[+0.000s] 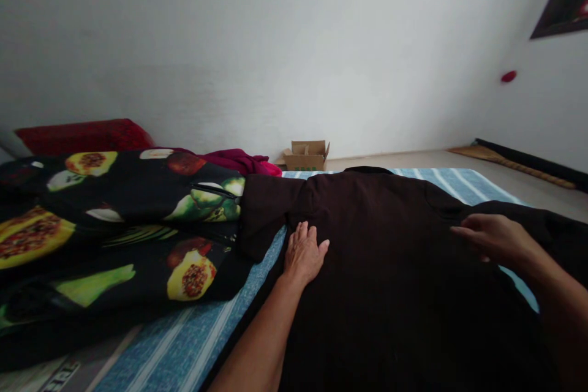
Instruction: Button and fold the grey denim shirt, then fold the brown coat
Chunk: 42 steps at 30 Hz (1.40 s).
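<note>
A large dark brown or black garment (372, 257) lies spread out in front of me, its sleeves reaching to both sides. My left hand (304, 254) rests flat on its left part near the shoulder, fingers stretched out. Over the right shoulder is my right hand (491, 236), with its fingers pointing left and the thumb side apart. I see nothing held in it; whether it touches the cloth is unclear. The left sleeve overlaps the edge of a black fruit-printed garment (151, 196), which has a zipper (214, 190).
Under the clothes is a blue and white striped cover (179, 343). Magenta cloth (236, 160) and a red item (87, 135) lie at the back left. Beyond the far edge stands an open cardboard box (305, 156) by the white wall (294, 43). A rolled mat (519, 165) lies at right.
</note>
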Motion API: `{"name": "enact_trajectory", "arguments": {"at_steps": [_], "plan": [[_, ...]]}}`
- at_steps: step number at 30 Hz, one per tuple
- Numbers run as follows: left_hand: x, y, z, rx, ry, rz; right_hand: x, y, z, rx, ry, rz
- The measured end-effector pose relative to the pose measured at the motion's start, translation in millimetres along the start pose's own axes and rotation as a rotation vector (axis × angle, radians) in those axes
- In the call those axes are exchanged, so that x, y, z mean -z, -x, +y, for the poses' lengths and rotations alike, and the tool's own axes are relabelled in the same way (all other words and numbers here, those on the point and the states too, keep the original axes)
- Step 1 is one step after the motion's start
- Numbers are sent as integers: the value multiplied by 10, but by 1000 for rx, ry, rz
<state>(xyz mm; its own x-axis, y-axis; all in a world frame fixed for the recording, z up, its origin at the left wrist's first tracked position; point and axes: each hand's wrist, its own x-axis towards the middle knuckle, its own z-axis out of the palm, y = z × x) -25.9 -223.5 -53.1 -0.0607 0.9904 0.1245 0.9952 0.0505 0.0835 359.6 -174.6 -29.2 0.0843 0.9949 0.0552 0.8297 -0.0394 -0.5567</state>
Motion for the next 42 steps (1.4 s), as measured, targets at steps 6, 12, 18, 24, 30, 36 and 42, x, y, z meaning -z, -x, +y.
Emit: {"name": "enact_trajectory", "arguments": {"at_steps": [6,12,18,24,30,36,42], "plan": [[-30,3,-10,45,26,-28,-443,106,-449,89,112,-258],[-41,5,-17,81,53,-51,-546,90,-287,-73,190,-146],[-8,-11,-23,85,56,-90,-560,114,-328,-136,255,-46],[11,-87,-33,99,-10,-71,-626,106,-317,-152,274,174],[28,-150,-40,90,-67,-73,-655,38,-189,-189,220,282],[57,-144,-43,96,-85,-89,-661,18,-152,-227,161,344],[66,-157,-39,106,-106,-101,-652,6,-137,-243,127,367]]}}
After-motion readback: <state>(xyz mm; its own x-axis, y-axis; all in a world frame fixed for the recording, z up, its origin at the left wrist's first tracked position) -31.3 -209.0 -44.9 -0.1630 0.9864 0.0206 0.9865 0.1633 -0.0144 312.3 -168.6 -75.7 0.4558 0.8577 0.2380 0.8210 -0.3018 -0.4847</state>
